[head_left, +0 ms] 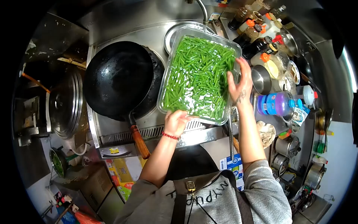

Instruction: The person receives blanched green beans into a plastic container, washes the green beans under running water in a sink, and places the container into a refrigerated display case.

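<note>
A clear plastic tub [163, 93] full of cut green beans [201, 74] in liquid is held in front of me, right of the wok. My left hand [176, 121] grips its near left corner, thumb and fingers closed on the rim. On the right wall of the tub, my right hand [240, 83] presses with its fingers stretched upward along the side. The black wok [115, 78] rests on the stove, its wooden handle [139, 142] pointing toward me; nothing shows inside it. Behind the tub, a round metal pan [172, 36] is partly hidden.
Sauce bottles [257, 33] crowd the back right shelf. A metal bowl [261, 79] and a big purple bottle [274, 103] stand right of my right arm. At far left is a large metal lid [67, 104]. A curved faucet [204, 11] rises behind the tub.
</note>
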